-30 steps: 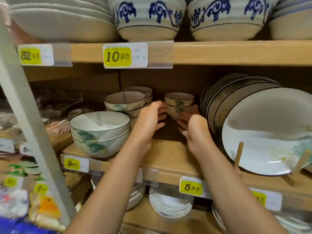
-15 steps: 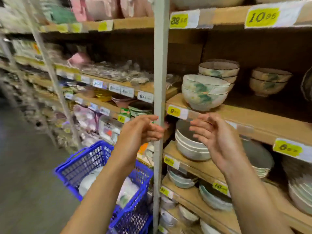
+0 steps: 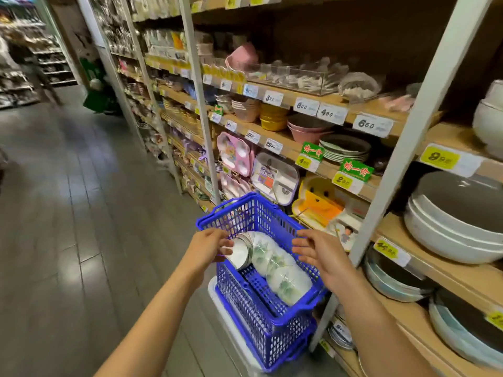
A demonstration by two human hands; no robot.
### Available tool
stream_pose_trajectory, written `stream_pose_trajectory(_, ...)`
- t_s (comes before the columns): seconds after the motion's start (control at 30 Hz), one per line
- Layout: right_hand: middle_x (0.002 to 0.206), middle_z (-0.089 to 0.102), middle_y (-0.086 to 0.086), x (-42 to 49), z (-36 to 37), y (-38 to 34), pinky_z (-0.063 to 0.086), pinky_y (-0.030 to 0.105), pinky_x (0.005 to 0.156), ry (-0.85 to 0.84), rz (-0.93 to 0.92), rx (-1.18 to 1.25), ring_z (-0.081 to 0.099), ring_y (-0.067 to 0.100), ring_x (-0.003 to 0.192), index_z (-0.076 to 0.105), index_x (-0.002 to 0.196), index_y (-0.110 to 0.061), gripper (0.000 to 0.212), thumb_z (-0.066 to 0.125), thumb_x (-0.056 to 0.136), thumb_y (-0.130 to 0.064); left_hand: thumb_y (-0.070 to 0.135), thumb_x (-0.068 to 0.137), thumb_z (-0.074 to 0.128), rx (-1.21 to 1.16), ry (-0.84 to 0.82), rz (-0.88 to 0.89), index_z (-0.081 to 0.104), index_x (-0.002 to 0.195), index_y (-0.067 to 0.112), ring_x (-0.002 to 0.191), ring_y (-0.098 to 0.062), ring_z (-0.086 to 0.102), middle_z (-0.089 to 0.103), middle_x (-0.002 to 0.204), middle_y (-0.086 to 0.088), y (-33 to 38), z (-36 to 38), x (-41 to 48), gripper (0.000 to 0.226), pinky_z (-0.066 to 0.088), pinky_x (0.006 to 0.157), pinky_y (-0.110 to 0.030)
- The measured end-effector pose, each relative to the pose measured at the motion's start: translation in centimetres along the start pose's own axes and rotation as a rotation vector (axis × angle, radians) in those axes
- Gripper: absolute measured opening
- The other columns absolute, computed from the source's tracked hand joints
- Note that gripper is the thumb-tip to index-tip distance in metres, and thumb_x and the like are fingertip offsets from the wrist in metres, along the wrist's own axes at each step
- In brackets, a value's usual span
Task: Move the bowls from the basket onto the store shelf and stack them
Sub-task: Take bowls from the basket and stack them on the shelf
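Left hand: my left hand [image 3: 208,244] hangs over the near-left corner of the basket, fingers loosely bent, gripping nothing.
Left fingertips: they overlap the rim of the end bowl [image 3: 239,254]; I cannot tell if they touch it.
Right hand: my right hand [image 3: 319,254] is spread and relaxed over the basket's right rim, palm turned inward, holding nothing.
Bowls: the bowls [image 3: 277,268] lie between my two hands and below them, inside the basket.
Bowl layout: nested in a row on their sides, running from the end bowl by my left hand toward the near-right corner.
Bowl look: white glazed, green leaf pattern; the row has a sheen like clear wrap, not certain.
Basket: blue plastic basket [image 3: 272,338], open lattice walls, thick rounded rim, top open.
Basket footing: it rests on a white stand [image 3: 217,300], mostly hidden under it.
Right edge: a pale upright post [image 3: 402,170] rises just beside the basket's right side.
Shelf: a wooden shelf [image 3: 449,278] right of the post carries large bowls [image 3: 457,221], grey inside and white outside, stacked.
Tags: a yellow price tag [image 3: 439,158] sits on a higher shelf edge.
Open room: grey plank floor [image 3: 68,227] stretches away on my left.
Farther along: pink divided trays [image 3: 236,153] stand on edge behind the basket.
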State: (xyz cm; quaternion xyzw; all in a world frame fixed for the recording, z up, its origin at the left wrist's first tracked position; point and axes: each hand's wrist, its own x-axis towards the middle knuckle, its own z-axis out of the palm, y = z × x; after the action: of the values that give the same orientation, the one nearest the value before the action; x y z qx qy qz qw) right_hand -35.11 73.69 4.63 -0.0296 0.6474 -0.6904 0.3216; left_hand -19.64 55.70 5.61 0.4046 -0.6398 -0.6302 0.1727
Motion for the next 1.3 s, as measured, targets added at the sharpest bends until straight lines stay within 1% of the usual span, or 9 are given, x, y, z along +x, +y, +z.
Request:
stream_pose_trajectory(0.27,0.078,0.067,0.013,12.2,5.4,5.1,0.044,0.027,0.058,-0.037,0.204,-0.133,0.062,0.021,0.061,0.064,0.09,-0.006,0.013,0.052,0.093,-0.011,0.01,0.095,0.044,0.116,0.053,-0.087,0.063,0.087,0.009,0.063,-0.02,0.056,0.064,0.065,0.0,-2.1,-1.6,10.6,0.021,0.041,0.061,-0.026)
stream_pose_trajectory(0.53,0.059,0.044,0.004,21.0,8.5,11.1,0.023,0.018,0.04,-0.111,0.435,-0.33,0.04,0.014,0.043,0.049,0.07,-0.013,0.028,0.043,0.098,-0.01,0.008,0.093,0.045,0.361,0.03,-0.143,0.056,0.083,0.009,0.069,-0.02,0.05,0.058,0.078,-0.011,-4.0,-1.0,21.3,0.015,0.039,0.059,-0.027)
stream_pose_trajectory(0.77,0.064,0.043,0.003,24.6,10.6,16.5,0.024,0.016,0.035,-0.138,0.584,-0.494,0.039,0.013,0.047,0.043,0.078,-0.017,0.022,0.038,0.099,-0.018,0.006,0.09,0.046,0.743,-0.119,-0.182,0.048,0.062,0.009,0.071,-0.026,0.051,0.056,0.073,-0.016,-7.2,0.5,29.1,0.028,0.045,0.069,-0.038)
stream_pose_trajectory(0.87,0.067,0.049,0.004,25.8,11.2,17.9,0.03,0.02,0.042,-0.111,0.636,-0.535,0.045,0.015,0.047,0.05,0.085,-0.013,0.013,0.041,0.095,-0.015,0.012,0.093,0.046,0.928,-0.272,-0.155,0.06,0.085,-0.005,0.095,-0.037,0.062,0.065,0.099,-0.027,-8.5,1.6,32.3,0.023,0.044,0.078,-0.038)
stream_pose_trajectory(1.0,0.07,0.051,0.004,27.9,12.3,19.3,0.033,0.021,0.043,-0.04,0.708,-0.557,0.046,0.014,0.05,0.049,0.088,-0.012,0.01,0.041,0.094,-0.014,0.023,0.095,0.045,1.116,-0.486,-0.113,0.061,0.117,0.004,0.115,-0.031,0.058,0.064,0.124,-0.016,-10.6,2.8,36.5,0.032,0.04,0.085,-0.03)
stream_pose_trajectory(1.07,0.073,0.055,0.006,29.4,13.2,19.8,0.037,0.023,0.049,0.036,0.711,-0.573,0.049,0.015,0.056,0.052,0.085,-0.01,0.011,0.045,0.093,-0.013,0.024,0.096,0.044,1.218,-0.577,-0.074,0.056,0.126,0.006,0.123,-0.031,0.053,0.058,0.132,-0.017,-11.9,3.1,38.6,0.037,0.04,0.095,-0.031)
stream_pose_trajectory(1.13,0.101,0.064,0.015,30.8,14.0,21.0,0.043,0.026,0.067,0.035,0.721,-0.587,0.056,0.017,0.08,0.059,0.107,-0.004,0.021,0.047,0.095,-0.017,0.023,0.096,0.043,1.336,-0.658,-0.058,0.051,0.132,0.005,0.128,-0.032,0.049,0.053,0.138,-0.017,-13.7,3.4,40.7,0.041,0.038,0.1,-0.033)
stream_pose_trajectory(1.23,0.135,0.055,0.015,32.2,15.3,23.4,0.042,0.028,0.095,0.018,0.757,-0.632,0.055,0.022,0.118,0.052,0.133,-0.001,0.038,0.044,0.099,-0.019,0.02,0.098,0.04,1.491,-0.848,-0.025,0.047,0.138,0.007,0.128,-0.031,0.05,0.051,0.139,-0.015,-17.1,3.5,43.0,0.042,0.039,0.101,-0.033)
stream_pose_trajectory(1.3,0.136,0.054,0.016,33.1,16.3,24.8,0.044,0.026,0.09,0.0,0.812,-0.68,0.054,0.027,0.122,0.053,0.131,-0.001,0.037,0.044,0.1,-0.019,0.022,0.098,0.038,1.55,-0.873,0.037,0.051,0.134,0.009,0.124,-0.028,0.055,0.056,0.134,-0.012,-18.9,3.8,43.9,0.04,0.042,0.1,-0.033)
